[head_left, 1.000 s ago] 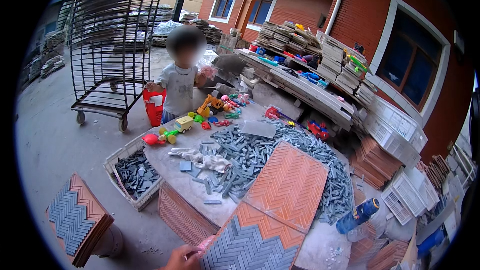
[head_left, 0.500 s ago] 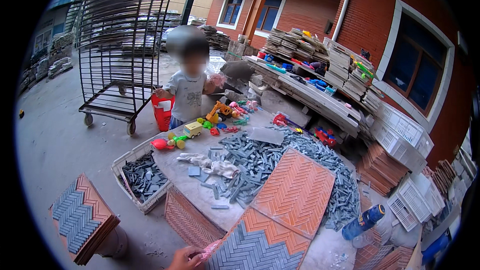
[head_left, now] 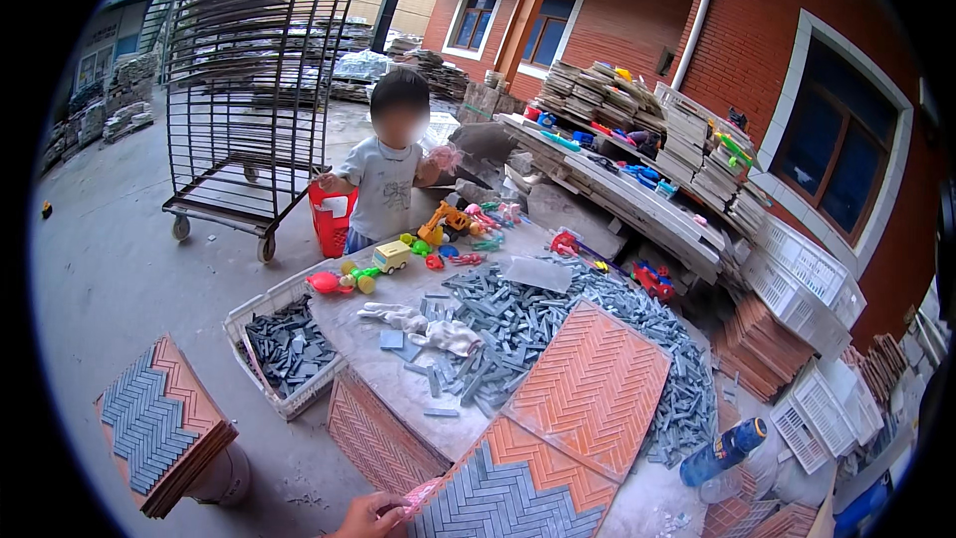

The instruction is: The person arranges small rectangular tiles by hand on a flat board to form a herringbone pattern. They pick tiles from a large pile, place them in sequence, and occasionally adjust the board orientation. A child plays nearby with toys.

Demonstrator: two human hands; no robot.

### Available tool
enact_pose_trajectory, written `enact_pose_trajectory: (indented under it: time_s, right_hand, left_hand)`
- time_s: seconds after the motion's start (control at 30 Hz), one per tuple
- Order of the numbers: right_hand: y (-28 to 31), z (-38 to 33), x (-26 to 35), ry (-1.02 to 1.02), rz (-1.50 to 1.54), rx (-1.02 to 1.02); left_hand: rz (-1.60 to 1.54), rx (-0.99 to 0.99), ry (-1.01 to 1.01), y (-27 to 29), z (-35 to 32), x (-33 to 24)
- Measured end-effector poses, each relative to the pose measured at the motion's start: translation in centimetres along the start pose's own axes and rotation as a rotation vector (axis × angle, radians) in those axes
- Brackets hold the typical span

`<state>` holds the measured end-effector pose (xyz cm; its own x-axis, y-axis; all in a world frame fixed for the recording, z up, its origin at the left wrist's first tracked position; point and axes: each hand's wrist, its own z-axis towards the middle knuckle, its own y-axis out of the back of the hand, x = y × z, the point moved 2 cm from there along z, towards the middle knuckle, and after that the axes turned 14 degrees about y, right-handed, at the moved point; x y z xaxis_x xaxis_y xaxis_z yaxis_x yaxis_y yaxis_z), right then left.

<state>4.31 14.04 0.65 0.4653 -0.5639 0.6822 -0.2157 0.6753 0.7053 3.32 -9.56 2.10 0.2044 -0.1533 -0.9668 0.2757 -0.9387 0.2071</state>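
Note:
My left hand (head_left: 370, 516) comes in at the lower edge, fingers bent and closed beside the near left side of an orange herringbone mould (head_left: 533, 443). At its fingertips is a pink patterned piece (head_left: 422, 490) that I cannot make out. Grey strip tiles (head_left: 498, 500) fill the near part of this mould in a zigzag pattern. Against its far end lies a second orange mould (head_left: 597, 359), its slots bare. Loose grey strips (head_left: 513, 314) are heaped on the table around it. My right hand is out of view.
White gloves (head_left: 423, 329) lie by the heap; a white crate (head_left: 289, 403) of dark strips stands left. A blue bottle (head_left: 722, 453) is at right. Toys (head_left: 390, 257) line the far edge, where a person (head_left: 383, 184) stands. A part-filled mould stack (head_left: 149, 428) is far left.
The view has shifted slightly, moving the scene a little to the right. The person across the table has raised an arm from the red basket. My left hand stays beside the mould.

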Motion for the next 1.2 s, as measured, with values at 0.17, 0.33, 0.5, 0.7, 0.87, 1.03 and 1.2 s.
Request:
enact_pose_trajectory:
  time_s: [0.17, 0.33, 0.5, 0.7, 0.87, 1.03, 1.2]
  right_hand:
    - [0.0, -0.2, -0.2, 0.01, 0.042, -0.029]
    - [0.5, 0.1, 0.3, 0.021, 0.059, -0.042]
    - [0.6, 0.1, 0.3, -0.017, 0.057, -0.007]
    - [1.1, 0.3, 0.9, -0.104, 0.084, 0.054]
    - [1.0, 0.1, 0.8, -0.024, 0.098, 0.005]
    - [1.1, 0.4, 0.8, -0.039, 0.092, 0.044]
    - [1.1, 0.3, 1.2, -0.036, 0.083, 0.013]
  left_hand:
    - [-0.01, -0.007, -0.016, -0.3, 0.2, 0.3]
    - [-0.007, -0.001, -0.022, -0.7, 0.4, 0.6]
    - [-0.04, -0.004, -0.062, -1.3, 0.8, 1.7]
    - [-0.025, -0.01, -0.062, -1.5, 1.1, 1.7]
    - [-0.046, 0.001, -0.048, -1.6, 1.1, 1.6]
    - [-0.065, 0.0, -0.039, -1.7, 1.3, 1.3]
    - [-0.055, 0.019, -0.013, -1.3, 1.3, 0.8]
